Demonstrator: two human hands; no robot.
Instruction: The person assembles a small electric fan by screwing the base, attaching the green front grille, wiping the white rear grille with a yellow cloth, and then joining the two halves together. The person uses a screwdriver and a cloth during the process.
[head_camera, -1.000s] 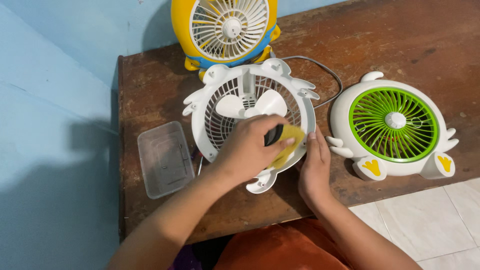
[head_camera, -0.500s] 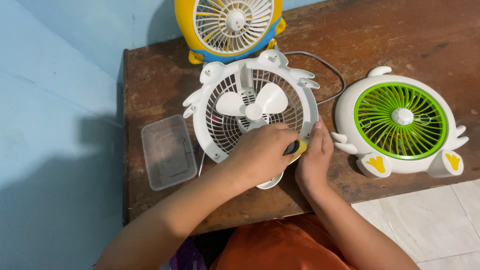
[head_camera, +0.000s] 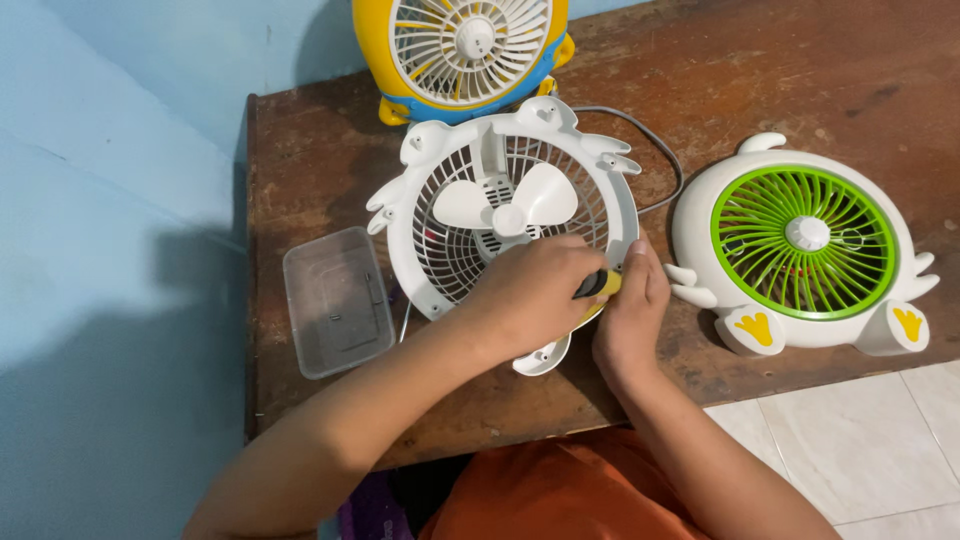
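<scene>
Worn brown table against blue wall, left hand gripping yellow-black tool, right hand perhaps steadying white fan shell

Landmark: open fan shell, mid table. Plastic tray just left of it; upright fan right behind; lying fan to its right; cable btwn those. Both hands on shell's front-right rim, w/ screwdriver

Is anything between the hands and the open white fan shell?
Nothing visible: the left hand, gripping a yellow-and-black tool handle, lies over the open white fan shell, and the right hand touches its rim.
</scene>
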